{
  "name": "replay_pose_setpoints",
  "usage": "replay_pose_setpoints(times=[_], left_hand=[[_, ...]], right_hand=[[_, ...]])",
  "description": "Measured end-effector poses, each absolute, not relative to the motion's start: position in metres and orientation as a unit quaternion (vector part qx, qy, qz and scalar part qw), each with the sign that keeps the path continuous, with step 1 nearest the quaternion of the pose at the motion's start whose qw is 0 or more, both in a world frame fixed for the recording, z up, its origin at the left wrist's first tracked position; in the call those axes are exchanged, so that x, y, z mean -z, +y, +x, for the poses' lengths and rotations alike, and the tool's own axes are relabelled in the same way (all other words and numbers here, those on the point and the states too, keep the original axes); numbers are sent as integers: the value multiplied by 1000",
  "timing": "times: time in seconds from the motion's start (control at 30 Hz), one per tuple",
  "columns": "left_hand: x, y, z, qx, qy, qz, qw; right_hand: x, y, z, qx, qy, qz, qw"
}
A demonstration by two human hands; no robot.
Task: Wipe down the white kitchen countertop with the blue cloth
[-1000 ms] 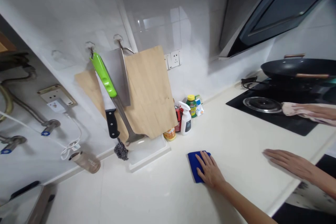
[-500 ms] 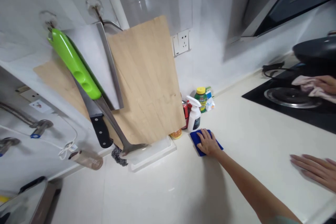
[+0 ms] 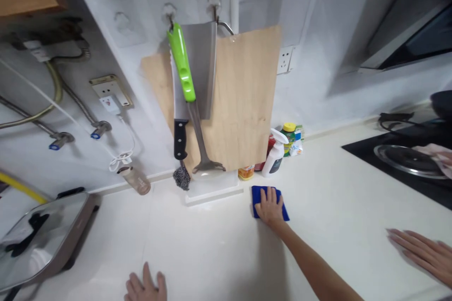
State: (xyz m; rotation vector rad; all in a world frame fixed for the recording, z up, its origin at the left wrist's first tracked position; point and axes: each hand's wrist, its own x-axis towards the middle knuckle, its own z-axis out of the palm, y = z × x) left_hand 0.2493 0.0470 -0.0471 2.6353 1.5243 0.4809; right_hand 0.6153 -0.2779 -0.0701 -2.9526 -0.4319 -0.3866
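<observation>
My right hand (image 3: 271, 206) presses down on a folded blue cloth (image 3: 257, 195) on the white counter, holding it under the fingers. The cloth lies just in front of a white spray bottle (image 3: 274, 160), not touching it. At the bottom edge, my left hand (image 3: 146, 288) shows with its fingers spread and nothing in them; the wrist is out of view. Behind the blue cloth stand a green jar with a yellow lid (image 3: 288, 137) and an orange-labelled container (image 3: 246, 172).
A wooden board (image 3: 243, 99), a cleaver (image 3: 199, 63) and a green-handled spatula (image 3: 184, 75) hang over the counter. An electric pan (image 3: 52, 240) stands left. Another person's hand (image 3: 423, 254) rests at the right; a pink cloth (image 3: 438, 155) lies over the stove (image 3: 388, 174).
The view has swung left, bringing my left hand and the electric pan into sight. My right hand and the blue cloth have shifted slightly away from the spray bottle, towards me.
</observation>
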Motion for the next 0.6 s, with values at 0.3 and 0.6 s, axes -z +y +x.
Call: replay_pose_setpoints(times=[0.3, 0.6], left_hand=[[40, 38, 249, -176, 496, 849, 48], [30, 46, 220, -125, 383, 910, 100]], right_hand=[[68, -166, 497, 130, -228, -958, 112], [52, -188, 347, 47, -427, -896, 114]])
